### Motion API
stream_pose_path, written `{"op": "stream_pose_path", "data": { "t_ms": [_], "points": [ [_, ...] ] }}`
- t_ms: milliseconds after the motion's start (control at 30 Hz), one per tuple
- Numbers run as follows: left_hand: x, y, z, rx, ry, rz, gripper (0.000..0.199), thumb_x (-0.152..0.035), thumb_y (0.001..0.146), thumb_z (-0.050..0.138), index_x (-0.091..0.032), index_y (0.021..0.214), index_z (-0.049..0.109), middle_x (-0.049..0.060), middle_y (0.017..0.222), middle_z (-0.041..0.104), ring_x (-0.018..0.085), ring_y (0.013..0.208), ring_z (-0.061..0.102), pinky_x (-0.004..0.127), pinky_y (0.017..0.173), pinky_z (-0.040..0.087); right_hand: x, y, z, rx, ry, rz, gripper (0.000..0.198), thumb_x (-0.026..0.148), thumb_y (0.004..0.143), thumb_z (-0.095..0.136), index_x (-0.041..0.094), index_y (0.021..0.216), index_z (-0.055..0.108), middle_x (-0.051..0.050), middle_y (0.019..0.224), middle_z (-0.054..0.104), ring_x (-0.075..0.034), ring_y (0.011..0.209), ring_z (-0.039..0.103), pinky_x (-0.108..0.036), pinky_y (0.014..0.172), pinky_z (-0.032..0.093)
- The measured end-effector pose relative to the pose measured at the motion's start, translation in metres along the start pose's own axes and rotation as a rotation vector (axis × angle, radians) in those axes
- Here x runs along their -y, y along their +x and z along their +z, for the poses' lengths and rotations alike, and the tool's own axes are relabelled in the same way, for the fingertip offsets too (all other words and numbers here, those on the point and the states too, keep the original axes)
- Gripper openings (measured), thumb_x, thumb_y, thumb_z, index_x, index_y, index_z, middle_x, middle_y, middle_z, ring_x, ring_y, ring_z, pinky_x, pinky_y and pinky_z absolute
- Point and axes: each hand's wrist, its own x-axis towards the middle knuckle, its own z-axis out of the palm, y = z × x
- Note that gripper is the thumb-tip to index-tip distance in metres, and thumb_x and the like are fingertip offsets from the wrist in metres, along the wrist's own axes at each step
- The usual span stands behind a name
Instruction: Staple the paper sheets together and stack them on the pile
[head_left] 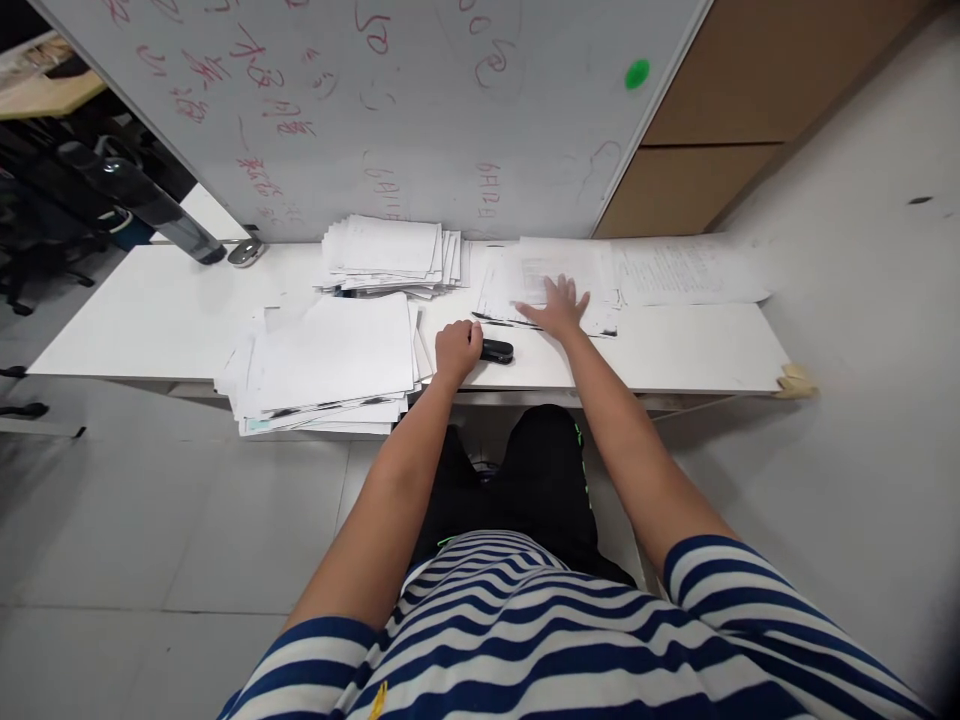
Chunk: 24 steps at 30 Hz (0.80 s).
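Note:
My left hand (458,350) is closed round a black stapler (498,351) on the white table; one end of it sticks out to the right of my fist. With fingers spread, my right hand (559,308) lies flat on a small pile of printed sheets (532,268). To the left of my left hand is a large, uneven stack of papers (337,350), which hangs over the table's front edge. Behind it, against the whiteboard, sits another paper stack (386,250). A long printed sheet (686,270) extends right from beside the pile under my right hand.
A whiteboard (420,110) with red writing and a green magnet (637,74) stands at the table's back edge. A dark bottle (169,212) and a computer mouse (245,252) are at the back left. Tape covers the right front corner (796,381), near the wall.

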Motion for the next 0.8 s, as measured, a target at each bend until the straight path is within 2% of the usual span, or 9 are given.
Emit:
{"op": "stream_pose_path", "data": {
  "t_ms": [133,233,300,400,500,633,733,800],
  "points": [
    [0.0,0.0,0.0,-0.001,0.003,0.0,0.038,-0.035,0.103,0.035,-0.023,0.07,0.05,0.007,0.078,0.063,0.024,0.083,0.058,0.037,0.071,0.032,0.002,0.002,0.003,-0.029,0.027,0.054,0.086,0.075,0.084,0.048,0.02,0.15,0.04,-0.017,0.166,0.022,-0.038,0.153,0.011,-0.071,0.117,-0.002],
    [-0.001,0.0,-0.001,0.007,0.002,0.0,0.038,-0.035,0.103,0.034,-0.023,0.07,0.05,0.007,0.078,0.063,0.024,0.084,0.058,0.037,0.071,0.033,0.002,0.0,0.005,-0.065,0.052,0.051,0.065,0.063,0.094,0.038,0.021,0.142,0.05,-0.014,0.165,0.027,-0.035,0.153,0.014,-0.07,0.118,-0.001],
    [-0.001,0.0,-0.001,0.007,0.001,-0.002,0.038,-0.036,0.103,0.034,-0.023,0.071,0.05,0.007,0.078,0.063,0.024,0.084,0.058,0.037,0.072,0.033,0.003,-0.005,0.008,-0.117,0.06,0.011,0.054,0.052,0.098,0.034,0.02,0.135,0.057,-0.013,0.162,0.033,-0.033,0.152,0.019,-0.07,0.117,0.0],
    [-0.001,0.001,0.0,0.009,0.007,-0.005,0.038,-0.035,0.103,0.034,-0.023,0.07,0.05,0.007,0.078,0.062,0.024,0.084,0.058,0.037,0.071,0.033,0.009,-0.016,0.014,-0.173,0.04,-0.113,0.043,0.04,0.101,0.036,0.022,0.134,0.059,-0.011,0.157,0.042,-0.029,0.149,0.027,-0.069,0.117,-0.005],
    [-0.001,0.001,0.0,0.006,0.012,-0.003,0.039,-0.035,0.103,0.034,-0.023,0.069,0.049,0.007,0.077,0.062,0.024,0.081,0.057,0.036,0.07,0.032,0.015,-0.022,0.013,-0.176,0.056,-0.173,0.041,0.027,0.101,0.035,0.021,0.134,0.059,-0.011,0.152,0.05,-0.026,0.145,0.036,-0.065,0.12,-0.003],
    [-0.002,0.0,-0.002,0.0,0.021,-0.007,0.039,-0.035,0.103,0.034,-0.023,0.069,0.049,0.007,0.077,0.062,0.023,0.08,0.057,0.036,0.068,0.03,0.016,-0.013,-0.001,-0.261,0.182,-0.074,0.052,0.023,0.1,0.022,0.015,0.137,0.058,-0.014,0.142,0.059,-0.026,0.135,0.051,-0.055,0.121,0.022],
    [-0.002,-0.001,-0.003,0.013,0.026,-0.005,0.039,-0.036,0.104,0.032,-0.023,0.071,0.05,0.007,0.078,0.064,0.022,0.08,0.057,0.035,0.068,0.029,0.013,0.002,-0.011,-0.351,0.191,-0.054,0.056,0.024,0.1,0.02,0.017,0.143,0.054,-0.014,0.148,0.054,-0.026,0.141,0.046,-0.051,0.12,0.028],
    [-0.003,-0.001,-0.004,0.015,0.027,-0.002,0.04,-0.036,0.104,0.031,-0.023,0.071,0.05,0.006,0.078,0.064,0.021,0.08,0.057,0.034,0.068,0.029,0.012,0.01,-0.012,-0.313,0.127,-0.048,0.054,0.025,0.1,0.022,0.02,0.144,0.053,-0.013,0.154,0.047,-0.027,0.146,0.038,-0.056,0.12,0.024]
  ]
}}
